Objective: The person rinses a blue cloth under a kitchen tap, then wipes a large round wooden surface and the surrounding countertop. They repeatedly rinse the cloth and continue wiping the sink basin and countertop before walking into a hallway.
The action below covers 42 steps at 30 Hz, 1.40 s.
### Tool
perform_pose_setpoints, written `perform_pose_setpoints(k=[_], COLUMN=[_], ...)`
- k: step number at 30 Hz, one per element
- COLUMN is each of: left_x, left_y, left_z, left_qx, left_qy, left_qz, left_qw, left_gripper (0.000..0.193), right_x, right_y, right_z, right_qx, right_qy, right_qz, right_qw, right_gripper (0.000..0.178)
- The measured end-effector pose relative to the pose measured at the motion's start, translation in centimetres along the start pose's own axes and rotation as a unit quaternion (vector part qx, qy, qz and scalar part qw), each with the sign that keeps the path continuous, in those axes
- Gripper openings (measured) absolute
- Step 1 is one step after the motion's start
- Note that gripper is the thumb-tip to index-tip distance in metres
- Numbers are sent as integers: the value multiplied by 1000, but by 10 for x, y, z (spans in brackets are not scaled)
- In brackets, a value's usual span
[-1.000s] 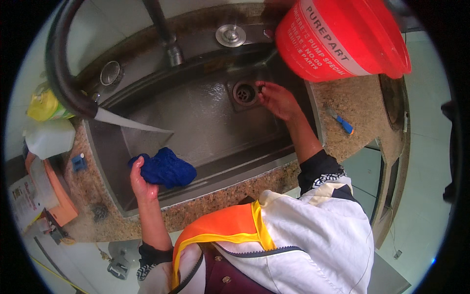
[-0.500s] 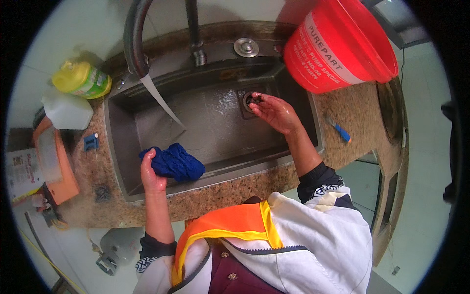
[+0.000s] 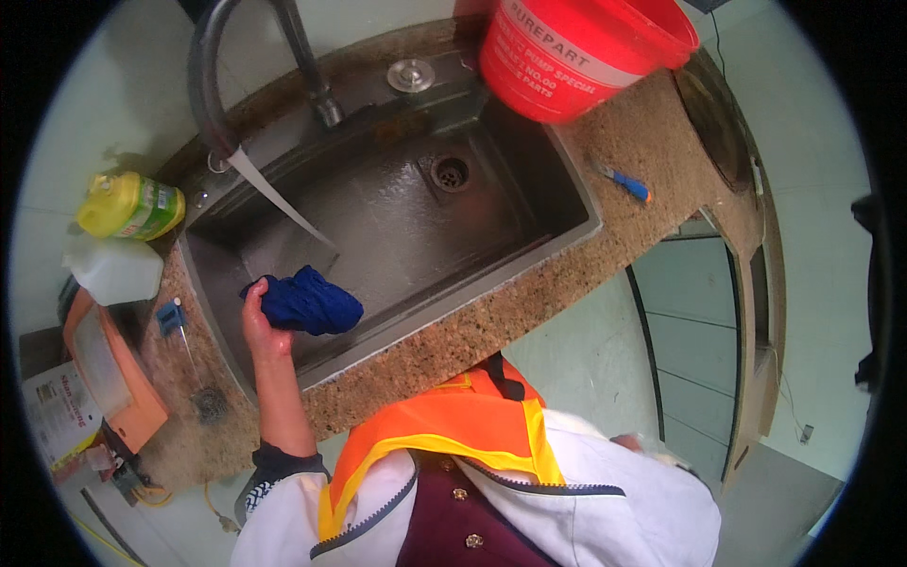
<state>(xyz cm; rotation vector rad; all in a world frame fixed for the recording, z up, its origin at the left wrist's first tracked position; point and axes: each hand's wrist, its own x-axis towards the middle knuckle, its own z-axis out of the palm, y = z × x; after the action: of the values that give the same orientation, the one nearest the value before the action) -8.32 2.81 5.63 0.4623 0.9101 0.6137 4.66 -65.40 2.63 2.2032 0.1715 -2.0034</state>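
Note:
Over the near left part of the dark sink [image 3: 378, 227], my left hand [image 3: 265, 326] holds a wet, bunched blue cloth [image 3: 312, 300], its thumb on the near side. Water runs from the black faucet [image 3: 210, 104] into the basin, beyond the cloth. My right hand [image 3: 625, 441] is down beside my right side, almost wholly covered by my white sleeve; only a small patch of skin shows, and its fingers cannot be made out. Something pale and blurred lies next to it. The drain [image 3: 450, 174] is uncovered at the sink's far right.
A red bucket [image 3: 567, 66] stands at the sink's back right corner, with a blue-handled tool [image 3: 627, 184] nearer me. Yellow [image 3: 132, 206] and white [image 3: 115, 271] jugs stand at the left, near a blue clip-like item [image 3: 171, 318] and an orange folder [image 3: 137, 406]. A drain cover [image 3: 411, 76] rests behind the basin.
My right hand has left the drain and dropped to my right side. My left hand still holds the blue cloth over the sink. The view has turned and shifted.

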Motion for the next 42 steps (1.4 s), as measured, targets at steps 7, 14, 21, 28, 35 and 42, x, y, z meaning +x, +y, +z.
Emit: perform_pose_setpoints(k=[7, 14, 21, 28, 35, 42], left_x=[11, -12, -16, -4, 11, 27], left_y=[-8, -5, -4, -19, -19, -15], left_z=[-5, -13, -28, -38, -2, 12], left_qx=[12, -19, -61, -74, -96, -120], left_qy=[5, 83, 138, 174, 131, 79], left_qz=[-12, 27, 32, 39, 69, 48], left_qw=[1000, 996, 988, 981, 984, 988], left_gripper=[15, 14, 14, 12, 13, 11], right_x=[-22, -30, 16, 19, 30, -19], right_y=[-235, -577, -609, -527, -532, -555], right_z=[-178, -202, -209, -309, -248, -277], right_qx=[121, 490, 388, -32, 17, 220], right_qy=[486, -108, -369, 347, 278, 452], right_qz=[-484, -408, -469, -536, -512, -586], right_qw=[718, 763, 703, 769, 813, 635], right_gripper=[20, 21, 19, 23, 17, 20])
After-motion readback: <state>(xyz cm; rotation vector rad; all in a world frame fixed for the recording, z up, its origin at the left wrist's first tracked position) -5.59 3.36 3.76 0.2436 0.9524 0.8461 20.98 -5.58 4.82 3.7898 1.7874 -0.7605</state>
